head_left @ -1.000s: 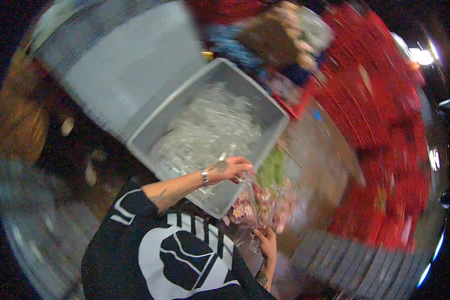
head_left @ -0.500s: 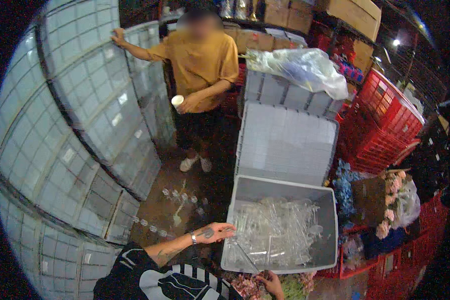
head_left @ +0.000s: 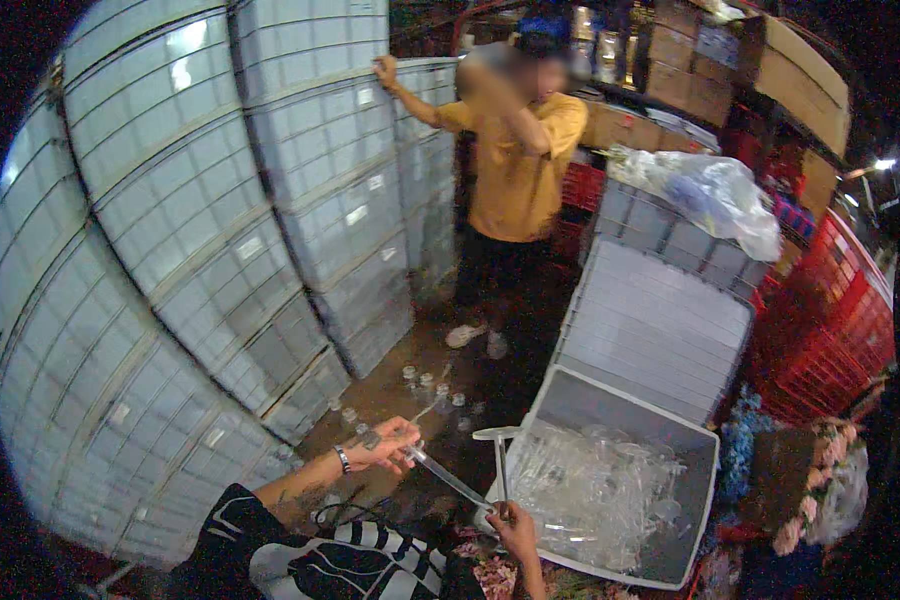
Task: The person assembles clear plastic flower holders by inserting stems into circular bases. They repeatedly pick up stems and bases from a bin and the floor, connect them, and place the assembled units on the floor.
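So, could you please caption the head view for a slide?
Left hand and right hand hold clear stemmed pieces beside a gray bin; a person in yellow stands beyond.

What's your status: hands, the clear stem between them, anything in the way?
Left hand pinching one end. Right hand gripping near the other. Clear stem slanting between, unobstructed; gray bin beside right hand.

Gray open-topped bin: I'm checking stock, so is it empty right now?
No, a heap of clear pieces lies inside the gray bin.
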